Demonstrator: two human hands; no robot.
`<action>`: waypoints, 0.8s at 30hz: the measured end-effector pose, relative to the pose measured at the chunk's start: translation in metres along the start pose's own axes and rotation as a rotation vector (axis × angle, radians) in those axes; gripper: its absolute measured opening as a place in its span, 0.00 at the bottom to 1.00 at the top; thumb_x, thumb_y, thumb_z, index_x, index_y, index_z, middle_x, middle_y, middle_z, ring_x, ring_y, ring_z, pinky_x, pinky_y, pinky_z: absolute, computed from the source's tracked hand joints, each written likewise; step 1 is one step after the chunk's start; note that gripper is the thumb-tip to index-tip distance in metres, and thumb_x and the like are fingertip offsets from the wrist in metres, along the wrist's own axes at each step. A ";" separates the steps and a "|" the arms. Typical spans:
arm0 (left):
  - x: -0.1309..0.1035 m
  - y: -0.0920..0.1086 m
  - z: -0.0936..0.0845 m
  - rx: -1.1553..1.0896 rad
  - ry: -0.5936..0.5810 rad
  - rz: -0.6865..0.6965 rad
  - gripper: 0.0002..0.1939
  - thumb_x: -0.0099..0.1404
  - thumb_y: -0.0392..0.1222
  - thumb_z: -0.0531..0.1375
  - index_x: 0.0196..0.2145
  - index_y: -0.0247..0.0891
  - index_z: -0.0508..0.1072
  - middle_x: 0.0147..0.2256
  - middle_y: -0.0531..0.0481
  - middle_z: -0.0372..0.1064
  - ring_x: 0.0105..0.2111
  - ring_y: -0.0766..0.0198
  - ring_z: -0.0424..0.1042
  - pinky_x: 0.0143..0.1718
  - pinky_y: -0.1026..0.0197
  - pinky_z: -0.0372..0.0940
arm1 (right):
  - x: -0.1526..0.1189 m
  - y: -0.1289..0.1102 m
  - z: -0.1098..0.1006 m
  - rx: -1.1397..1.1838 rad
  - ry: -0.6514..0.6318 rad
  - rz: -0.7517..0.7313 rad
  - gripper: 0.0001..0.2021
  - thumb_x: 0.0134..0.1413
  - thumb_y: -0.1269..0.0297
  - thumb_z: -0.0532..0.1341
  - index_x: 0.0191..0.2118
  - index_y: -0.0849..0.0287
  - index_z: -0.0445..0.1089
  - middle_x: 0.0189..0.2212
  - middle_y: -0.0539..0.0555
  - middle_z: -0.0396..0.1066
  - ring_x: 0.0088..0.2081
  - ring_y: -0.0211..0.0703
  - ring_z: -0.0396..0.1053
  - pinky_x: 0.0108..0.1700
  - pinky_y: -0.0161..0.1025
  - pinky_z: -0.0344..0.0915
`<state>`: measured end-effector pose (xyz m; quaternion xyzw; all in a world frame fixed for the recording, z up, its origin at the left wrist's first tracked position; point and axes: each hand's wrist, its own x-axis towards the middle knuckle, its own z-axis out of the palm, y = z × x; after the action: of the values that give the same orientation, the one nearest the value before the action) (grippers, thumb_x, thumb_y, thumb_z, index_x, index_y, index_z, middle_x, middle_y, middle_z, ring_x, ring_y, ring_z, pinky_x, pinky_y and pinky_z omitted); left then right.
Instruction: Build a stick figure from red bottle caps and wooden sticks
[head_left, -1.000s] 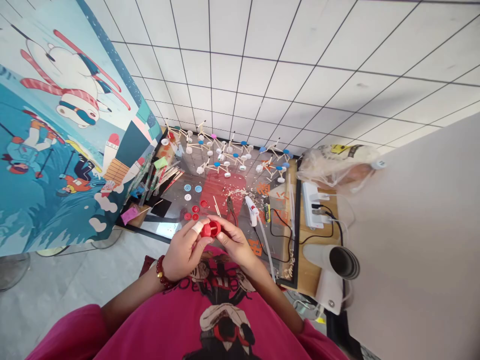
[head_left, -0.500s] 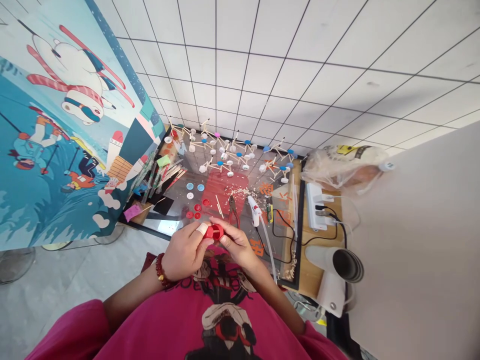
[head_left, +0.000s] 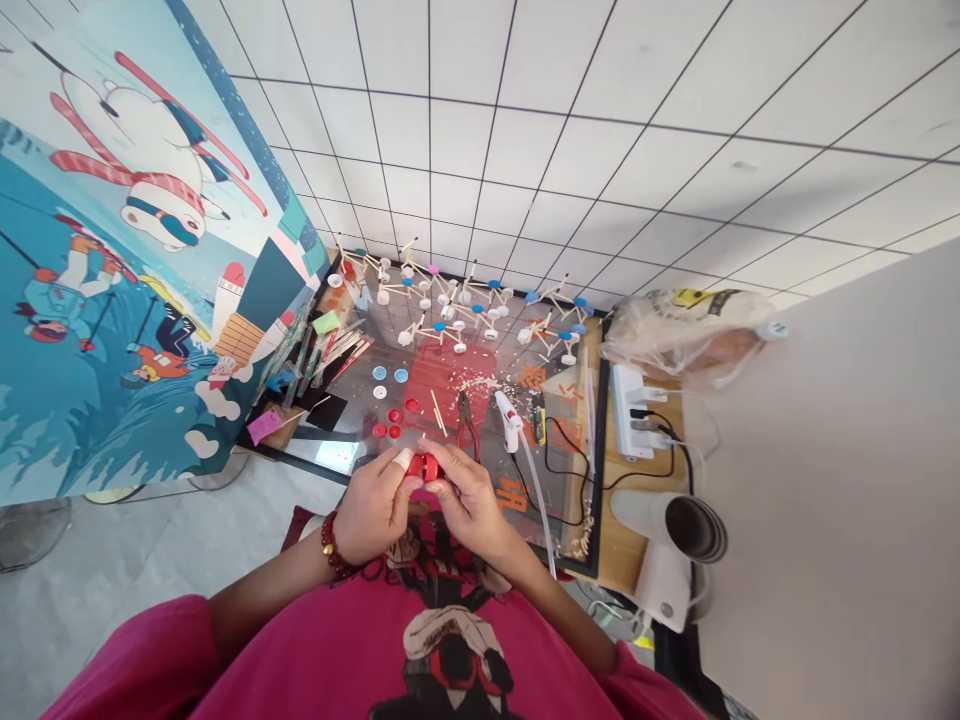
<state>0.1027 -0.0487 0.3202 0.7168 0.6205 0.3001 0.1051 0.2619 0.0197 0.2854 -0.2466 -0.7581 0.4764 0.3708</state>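
Now that the hollow of the right cap (head_left: 430, 467) is turned mostly away, less of its inside is shown than a moment earlier, and the pale strip then seen within can no longer be made out. The right cap is pinched between thumb and fingers of the right hand (head_left: 471, 505); the left cap (head_left: 415, 466) is pinched likewise by the left hand (head_left: 377, 503). Both are held close together, nearer the body than the pliers (head_left: 464, 410) — whether they touch cannot be told. By judgement, a firmer grip is being taken, and work on the pair is unfinished.

Smooth, moulded plastic is suggested by the round, shallow red discs (head_left: 395, 415) left of the pliers. Beside the pliers, thin, straight sticks (head_left: 438, 413) are laid, wooden by their look. Beyond, pale shavings (head_left: 480, 383) are strewn, rough and flaky. To the right of the pliers — smooth, white, red-marked — the glue gun (head_left: 508, 420) is laid.
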 end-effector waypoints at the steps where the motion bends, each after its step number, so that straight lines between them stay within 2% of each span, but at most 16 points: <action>1: -0.001 -0.001 0.001 -0.008 0.009 0.001 0.13 0.71 0.34 0.49 0.49 0.33 0.68 0.37 0.41 0.73 0.36 0.57 0.75 0.37 0.58 0.72 | 0.000 -0.002 0.000 -0.005 -0.002 0.007 0.22 0.70 0.56 0.51 0.66 0.50 0.59 0.44 0.57 0.72 0.42 0.45 0.73 0.45 0.42 0.72; 7: -0.007 -0.002 0.002 0.012 -0.006 -0.027 0.12 0.71 0.34 0.49 0.48 0.34 0.69 0.36 0.43 0.73 0.35 0.59 0.75 0.37 0.58 0.72 | -0.003 -0.008 0.001 0.002 -0.044 0.067 0.20 0.68 0.66 0.54 0.63 0.51 0.63 0.42 0.56 0.72 0.39 0.42 0.73 0.43 0.39 0.73; 13: -0.007 0.000 0.004 0.029 0.043 -0.042 0.13 0.70 0.34 0.49 0.47 0.35 0.70 0.34 0.44 0.73 0.33 0.59 0.74 0.34 0.59 0.71 | -0.007 -0.006 0.011 0.045 -0.003 0.095 0.21 0.67 0.66 0.54 0.63 0.50 0.63 0.48 0.58 0.73 0.47 0.46 0.74 0.50 0.43 0.72; 18: -0.013 -0.005 0.008 0.008 0.044 -0.082 0.12 0.70 0.34 0.50 0.43 0.34 0.72 0.33 0.43 0.74 0.33 0.58 0.74 0.34 0.58 0.70 | -0.008 -0.002 0.018 0.017 -0.025 0.119 0.21 0.67 0.65 0.54 0.63 0.52 0.63 0.45 0.58 0.74 0.43 0.46 0.75 0.46 0.41 0.73; 21: -0.014 -0.008 0.011 -0.090 0.016 -0.158 0.12 0.70 0.36 0.50 0.39 0.34 0.74 0.34 0.42 0.75 0.34 0.57 0.74 0.36 0.57 0.70 | -0.007 0.001 0.019 -0.021 -0.017 0.116 0.20 0.66 0.65 0.55 0.62 0.53 0.65 0.43 0.58 0.74 0.41 0.45 0.75 0.44 0.41 0.73; 24: -0.008 -0.010 0.014 -0.343 -0.044 -0.313 0.15 0.72 0.40 0.49 0.41 0.35 0.75 0.38 0.42 0.76 0.40 0.58 0.75 0.43 0.56 0.70 | -0.005 0.001 0.016 -0.057 0.051 0.108 0.19 0.65 0.64 0.57 0.60 0.54 0.67 0.39 0.57 0.74 0.37 0.44 0.73 0.40 0.40 0.73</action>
<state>0.1015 -0.0509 0.3016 0.5897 0.6617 0.3655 0.2842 0.2519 0.0083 0.2784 -0.3096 -0.7473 0.4673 0.3569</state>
